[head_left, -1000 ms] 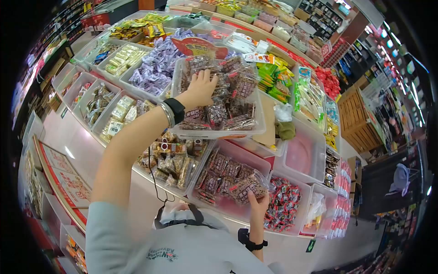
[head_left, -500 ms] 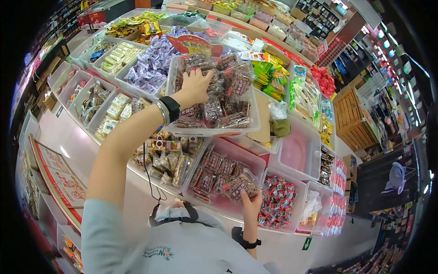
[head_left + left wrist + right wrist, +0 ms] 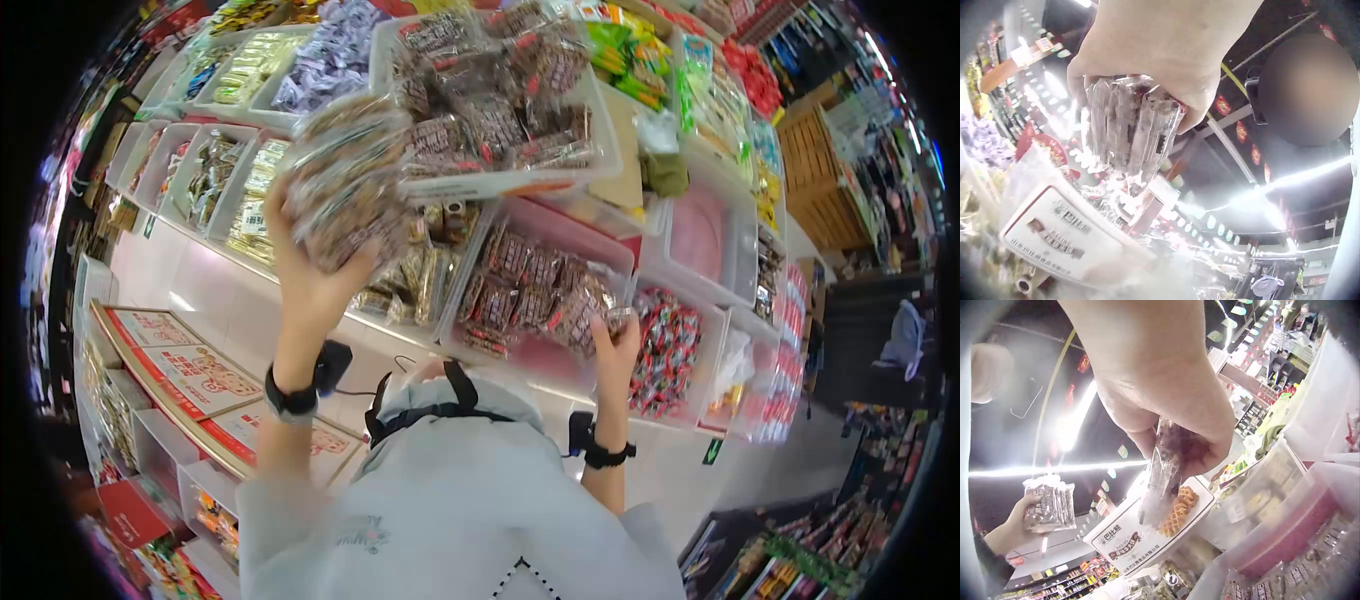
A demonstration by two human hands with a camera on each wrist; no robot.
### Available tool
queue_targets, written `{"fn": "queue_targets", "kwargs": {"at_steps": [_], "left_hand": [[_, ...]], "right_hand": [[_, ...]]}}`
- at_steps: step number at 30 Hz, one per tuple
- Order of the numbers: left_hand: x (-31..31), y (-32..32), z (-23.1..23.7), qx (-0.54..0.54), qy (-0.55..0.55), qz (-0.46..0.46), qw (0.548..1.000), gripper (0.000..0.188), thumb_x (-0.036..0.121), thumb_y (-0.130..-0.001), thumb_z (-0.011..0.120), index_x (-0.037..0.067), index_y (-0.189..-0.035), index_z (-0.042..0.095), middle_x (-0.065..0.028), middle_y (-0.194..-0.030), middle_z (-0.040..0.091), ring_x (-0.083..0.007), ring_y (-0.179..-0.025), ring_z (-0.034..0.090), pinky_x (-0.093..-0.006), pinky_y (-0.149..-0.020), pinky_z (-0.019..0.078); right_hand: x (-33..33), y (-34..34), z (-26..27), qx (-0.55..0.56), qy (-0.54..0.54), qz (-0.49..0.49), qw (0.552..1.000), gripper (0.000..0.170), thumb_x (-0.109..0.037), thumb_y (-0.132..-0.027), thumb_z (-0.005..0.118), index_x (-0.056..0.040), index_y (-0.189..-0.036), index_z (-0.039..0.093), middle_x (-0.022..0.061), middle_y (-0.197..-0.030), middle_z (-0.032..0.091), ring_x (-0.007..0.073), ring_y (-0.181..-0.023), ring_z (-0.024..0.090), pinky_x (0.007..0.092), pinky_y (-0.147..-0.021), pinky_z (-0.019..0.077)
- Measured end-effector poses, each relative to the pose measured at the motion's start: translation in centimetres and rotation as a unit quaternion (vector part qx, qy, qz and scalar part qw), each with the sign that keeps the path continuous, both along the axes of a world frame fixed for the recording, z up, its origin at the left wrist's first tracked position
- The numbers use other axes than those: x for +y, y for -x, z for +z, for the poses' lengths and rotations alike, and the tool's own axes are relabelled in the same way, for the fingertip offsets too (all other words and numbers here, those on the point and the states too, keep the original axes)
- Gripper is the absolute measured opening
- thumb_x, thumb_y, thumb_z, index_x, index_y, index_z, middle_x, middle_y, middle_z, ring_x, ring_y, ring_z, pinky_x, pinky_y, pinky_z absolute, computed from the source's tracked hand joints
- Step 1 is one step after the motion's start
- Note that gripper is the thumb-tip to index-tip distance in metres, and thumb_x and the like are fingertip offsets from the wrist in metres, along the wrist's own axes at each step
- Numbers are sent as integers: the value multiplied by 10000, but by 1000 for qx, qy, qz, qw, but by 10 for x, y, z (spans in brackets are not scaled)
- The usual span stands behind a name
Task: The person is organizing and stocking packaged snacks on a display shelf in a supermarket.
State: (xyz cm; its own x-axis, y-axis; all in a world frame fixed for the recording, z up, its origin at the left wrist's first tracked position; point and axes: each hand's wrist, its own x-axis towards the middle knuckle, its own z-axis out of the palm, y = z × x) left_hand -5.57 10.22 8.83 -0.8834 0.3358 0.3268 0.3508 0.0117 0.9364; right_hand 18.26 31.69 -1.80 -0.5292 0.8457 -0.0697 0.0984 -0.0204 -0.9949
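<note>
My left hand [image 3: 312, 305] grips a stack of clear-wrapped brown snack packets [image 3: 350, 185], blurred in the head view and raised left of the upper tub. The left wrist view shows several packets [image 3: 1125, 128] side by side under the palm. My right hand [image 3: 618, 365] pinches one similar packet [image 3: 575, 312] at the right side of the lower tub [image 3: 545, 362]. Seen edge-on in the right wrist view, that packet [image 3: 1163, 472] sits between thumb and fingers. Rows of matching packets [image 3: 505, 250] lie in the lower tub. A looser heap [image 3: 490, 125] fills the upper tub [image 3: 500, 185].
Red-and-black wrapped sweets [image 3: 668, 350] fill the tub to the right. Left of the lower tub lie other bagged snacks [image 3: 430, 280]. A white label card [image 3: 1154, 528] stands near the right hand. Behind are purple-wrapped sweets [image 3: 335, 55] and a wooden crate [image 3: 815, 180].
My left hand has come out of the upper tub, moving left and towards my body with a stack of packets. The right hand still holds its packet by the lower tub. The head view has shifted.
</note>
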Motion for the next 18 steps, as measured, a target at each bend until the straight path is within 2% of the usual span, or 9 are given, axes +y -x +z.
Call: {"fn": "queue_targets", "kwargs": {"at_steps": [1, 4, 7, 9, 11, 13, 14, 17, 18], "left_hand": [[-16, -16, -13, -58, -16, 18, 998, 808, 63, -620, 693, 10, -1281, 232, -156, -1226, 359, -264, -1113, 421, -377, -948, 351], [-68, -38, -66, -6, 71, 71, 995, 827, 50, -620, 687, 9, -1298, 216, -151, -1233, 340, -250, -1112, 404, -365, -941, 345], [-102, -57, -88, -75, 69, 126, 987, 851, 48, -619, 690, 5, -1315, 202, -151, -1228, 344, -238, -1101, 395, -358, -938, 340], [-119, -67, -94, -77, 147, 203, 965, 859, 52, -626, 694, 0, -1323, 195, -150, -1235, 345, -233, -1093, 397, -354, -941, 336], [-128, -74, -100, -87, 127, 218, 964, 812, 44, -654, 686, -8, -1314, 215, -157, -1256, 341, -234, -1110, 391, -355, -952, 327], [-129, -79, -99, -130, 59, 286, 948, 784, 37, -695, 668, -21, -1324, 203, -169, -1285, 329, -241, -1129, 383, -357, -968, 312], [-123, -83, -93, -110, 86, 326, 935, 769, 38, -726, 648, -35, -1336, 186, -175, -1312, 308, -249, -1147, 368, -356, -982, 297], [-120, -85, -89, -135, 4, 306, 942, 791, 52, -730, 648, -32, -1349, 162, -174, -1321, 297, -251, -1156, 356, -354, -992, 284], [-122, -85, -90, -126, 25, 313, 941, 796, 53, -726, 650, -21, -1352, 164, -171, -1318, 299, -250, -1161, 349, -352, -992, 281]], "right_hand": [[1, 2, 0, -12, -10, 12, 1000, 334, -102, -781, 635, -2, -1059, 479, 45, -927, 556, 98, -801, 494, 244, -720, 408], [8, 7, -13, -72, -73, 31, 994, 289, -133, -770, 651, -7, -977, 494, 28, -826, 543, 85, -733, 471, 234, -663, 398], [7, 14, -4, -78, -58, 47, 994, 259, -158, -764, 659, -12, -886, 484, 13, -743, 506, 71, -669, 436, 221, -606, 377], [16, 11, -16, -133, -44, 64, 988, 247, -140, -766, 658, -9, -865, 473, 6, -750, 505, 69, -667, 434, 214, -600, 374], [19, 14, -25, -64, -48, 81, 994, 248, -98, -756, 661, -10, -887, 469, 13, -779, 527, 75, -701, 471, 215, -623, 393], [17, 16, -24, -63, -42, 91, 993, 267, -78, -751, 662, -9, -910, 459, 21, -797, 535, 84, -727, 491, 218, -639, 404], [15, 18, -23, -54, -43, 100, 993, 289, -59, -746, 664, -8, -932, 449, 29, -815, 544, 94, -753, 510, 221, -655, 415], [8, 27, -29, 7, -33, 41, 999, 328, -53, -742, 670, -6, -955, 426, 45, -833, 549, 103, -781, 528, 232, -660, 431], [12, 27, -32, -24, -52, 62, 996, 332, -62, -758, 661, 1, -972, 415, 56, -845, 554, 95, -776, 524, 231, -653, 429]]}}
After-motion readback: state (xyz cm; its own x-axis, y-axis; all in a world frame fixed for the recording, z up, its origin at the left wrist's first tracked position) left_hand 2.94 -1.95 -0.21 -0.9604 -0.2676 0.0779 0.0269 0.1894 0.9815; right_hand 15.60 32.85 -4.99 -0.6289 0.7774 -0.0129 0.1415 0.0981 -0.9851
